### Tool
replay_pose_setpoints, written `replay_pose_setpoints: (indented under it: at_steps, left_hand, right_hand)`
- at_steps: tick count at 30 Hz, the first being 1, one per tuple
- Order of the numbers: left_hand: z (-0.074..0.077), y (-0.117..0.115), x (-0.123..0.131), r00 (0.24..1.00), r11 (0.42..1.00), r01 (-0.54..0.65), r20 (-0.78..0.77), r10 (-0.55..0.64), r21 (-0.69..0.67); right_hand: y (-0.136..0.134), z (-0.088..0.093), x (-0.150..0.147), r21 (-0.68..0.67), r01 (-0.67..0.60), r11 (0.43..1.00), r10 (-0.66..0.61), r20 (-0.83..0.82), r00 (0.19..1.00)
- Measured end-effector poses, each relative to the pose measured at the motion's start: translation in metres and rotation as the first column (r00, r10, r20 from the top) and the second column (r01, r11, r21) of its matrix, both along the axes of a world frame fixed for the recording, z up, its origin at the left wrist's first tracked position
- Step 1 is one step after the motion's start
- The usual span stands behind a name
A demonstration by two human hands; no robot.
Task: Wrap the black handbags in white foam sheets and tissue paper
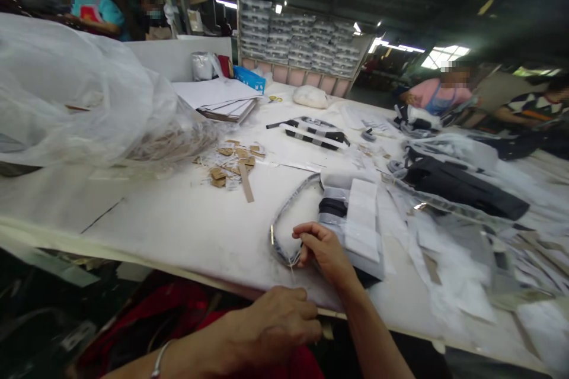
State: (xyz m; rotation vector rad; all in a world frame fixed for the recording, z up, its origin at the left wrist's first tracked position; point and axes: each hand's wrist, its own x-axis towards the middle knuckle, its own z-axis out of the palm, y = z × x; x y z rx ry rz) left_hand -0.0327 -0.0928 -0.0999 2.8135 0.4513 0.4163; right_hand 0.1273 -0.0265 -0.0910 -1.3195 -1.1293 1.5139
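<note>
Nearest the camera, just in front of the near edge of the counter [178, 213]: left hand [287, 317], back upward, fingers curled loosely, silver bracelet [157, 361] around the wrist; cannot tell whether grasping anything. Toward the counter's left edge, a large, bulging, clear plastic sack [89, 89]. Beyond the sack, a person in turquoise sleeves [109, 12]. Near the far edge, left of centre, a stack of white sheets [213, 93], with a blue packet [249, 79] just behind. Nearer, around the middle, a loose heap of brown tags [243, 154] with pale strings, and a flat brown strip [246, 183] against the heap. Near the far edge, yellow-handled scissors [275, 99]. Close to the near edge, right of centre, a film-wrapped strap [281, 213] in a loop. Farther back, a black-and-grey bag [315, 133] crossed by white strips. At the loop's near end, right hand [317, 246], thumb and forefinger close together, other fingers curled; cannot tell whether pinching the strap. Just beside, along the near edge, a bag in white wrapping [362, 216], black and grey parts partly exposed. Toward the right edge, a dark bag [466, 186] amid clear film.
</note>
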Motion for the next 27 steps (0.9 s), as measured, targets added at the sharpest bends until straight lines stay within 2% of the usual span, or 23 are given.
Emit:
replay_pose_setpoints:
  at_steps: [4, 7, 9, 11, 13, 14, 15, 16, 18, 21, 23, 27]
  left_hand:
    - [0.001, 0.002, -0.012, 0.999, 0.986, -0.041, 0.0, 0.042, -0.162]
    - [0.002, 0.008, -0.018, 0.99, 0.948, -0.069, 0.094, 0.103, -0.31]
    - [0.002, 0.019, -0.023, 0.948, 0.92, -0.152, 0.21, 0.239, -0.362]
    - [0.0, 0.035, -0.028, 0.853, 0.878, -0.302, 0.306, 0.423, -0.372]
    - [-0.003, 0.054, -0.034, 0.75, 0.815, -0.483, 0.331, 0.573, -0.319]
    - [-0.006, 0.064, -0.037, 0.731, 0.796, -0.548, 0.315, 0.605, -0.256]
    - [-0.009, 0.072, -0.039, 0.745, 0.796, -0.58, 0.282, 0.604, -0.175]
    - [-0.013, 0.08, -0.04, 0.781, 0.812, -0.577, 0.232, 0.58, -0.088]
    - [-0.021, 0.089, -0.041, 0.859, 0.859, -0.508, 0.109, 0.5, 0.062]
    - [-0.029, 0.094, -0.039, 0.885, 0.87, -0.46, 0.011, 0.466, 0.179]
    - [-0.027, 0.092, -0.04, 0.877, 0.859, -0.471, 0.005, 0.48, 0.202]
    - [-0.007, 0.088, -0.047, 0.866, 0.848, -0.49, 0.002, 0.5, 0.203]
  right_hand:
    - [0.0, 0.002, -0.002, 0.012, 0.014, 1.0, -0.015, 0.014, 1.0]
    - [0.0, 0.003, -0.004, 0.023, 0.011, 1.0, -0.013, 0.056, 0.998]
    - [0.0, 0.004, -0.004, 0.027, 0.008, 1.0, -0.01, 0.063, 0.998]
    - [0.0, 0.004, -0.006, 0.034, 0.0, 0.999, -0.003, 0.082, 0.997]
    - [0.0, 0.005, -0.008, 0.036, -0.015, 0.999, 0.009, 0.153, 0.988]
    - [0.0, 0.004, -0.01, 0.03, -0.027, 0.999, 0.02, 0.208, 0.978]
    - [-0.001, 0.003, -0.013, 0.032, -0.045, 0.998, 0.034, 0.273, 0.961]
    - [-0.002, 0.001, -0.016, 0.056, -0.07, 0.996, 0.047, 0.347, 0.937]
    - [-0.005, -0.003, -0.021, 0.188, -0.139, 0.972, 0.022, 0.518, 0.855]
    - [-0.011, -0.01, -0.027, 0.405, -0.252, 0.879, -0.134, 0.717, 0.684]
    - [-0.015, -0.011, -0.03, 0.426, -0.298, 0.854, -0.18, 0.781, 0.598]
    - [-0.018, -0.002, -0.031, 0.317, -0.362, 0.877, -0.115, 0.868, 0.482]
